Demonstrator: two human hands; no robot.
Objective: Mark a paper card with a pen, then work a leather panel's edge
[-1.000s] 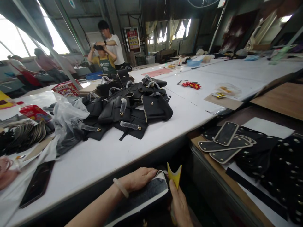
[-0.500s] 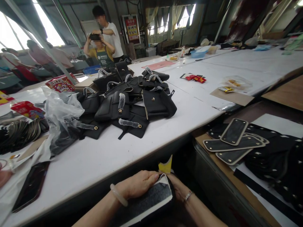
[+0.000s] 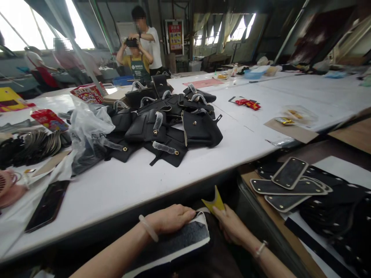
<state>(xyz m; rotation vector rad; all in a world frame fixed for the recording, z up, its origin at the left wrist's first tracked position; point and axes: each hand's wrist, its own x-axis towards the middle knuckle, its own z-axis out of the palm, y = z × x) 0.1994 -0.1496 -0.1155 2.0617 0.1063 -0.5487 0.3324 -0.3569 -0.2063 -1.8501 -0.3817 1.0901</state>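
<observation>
Low in front of me, a black bag piece [image 3: 185, 239] with pale raw edges lies tilted across my lap. My left hand [image 3: 174, 218] is closed over its upper edge, fingers pressed near the corner. To the right of that corner, my right hand [image 3: 232, 224] grips a yellow notched tool [image 3: 216, 200], a flat piece with a curved cut-out end pointing up and left. The right hand is apart from the bag piece's pale edge. The underside of the bag piece and part of the left fingers are hidden.
Black handbags [image 3: 171, 123] with wrapped handles pile on the white table [image 3: 139, 193]. A plastic bag [image 3: 89, 127] and a phone [image 3: 48, 206] lie left. Black panels with pale borders [image 3: 290, 173] rest on a box at right. Two people [image 3: 145, 46] are at the back.
My right hand has moved right and away from the bag piece's corner, carrying the yellow tool, which now shows more fully. My left hand keeps its hold. The view has shifted left.
</observation>
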